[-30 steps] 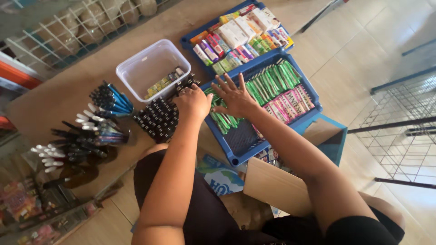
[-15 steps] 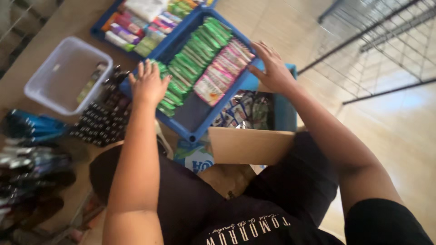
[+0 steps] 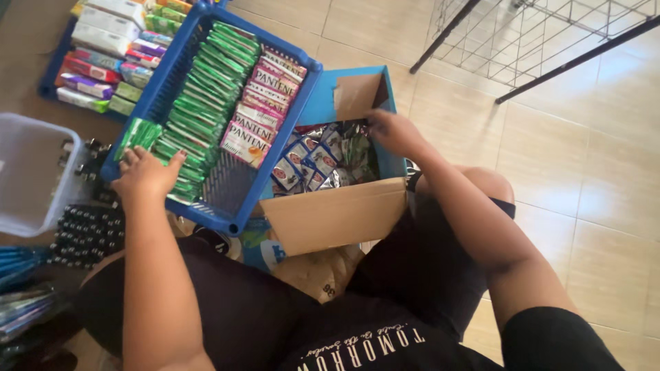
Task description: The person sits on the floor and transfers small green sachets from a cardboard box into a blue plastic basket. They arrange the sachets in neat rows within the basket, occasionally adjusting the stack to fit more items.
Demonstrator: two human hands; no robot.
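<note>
Reaching into the cardboard box (image 3: 337, 213), I judge my right hand (image 3: 392, 132), fingers curled on sachets (image 3: 309, 161), must lift them next.

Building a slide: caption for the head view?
Left hand on blue basket of sachets; right hand in cardboard box.

green sachets (image 3: 199, 96) in blue basket (image 3: 275, 148)

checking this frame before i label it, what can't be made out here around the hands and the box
- Right hand, head view: fingertips are buried among the sachets in the cardboard box, so its grip cannot be told.
- Left hand: its palm side is hidden against the green packets in the blue basket.
- Clear tub: cut off by the left edge.
- Pens: blurred at the lower left.
</note>
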